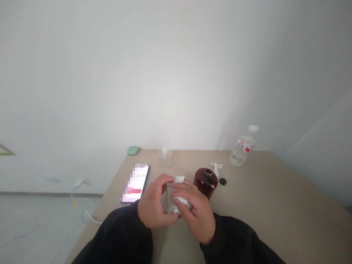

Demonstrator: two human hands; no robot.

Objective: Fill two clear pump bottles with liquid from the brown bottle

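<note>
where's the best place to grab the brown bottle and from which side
Probably around the wide body of the brown bottle, coming from the right. It looks upright and rounded, while its neck is short, narrow and uncapped, so the body offers more to wrap. The right hand crowds its near left side; on the right only the low black disc and a white scrap lie close.

place: indoor room, exact kind unclear | beige table (261,205) | white wall (176,73) | pale floor (33,227)
</note>
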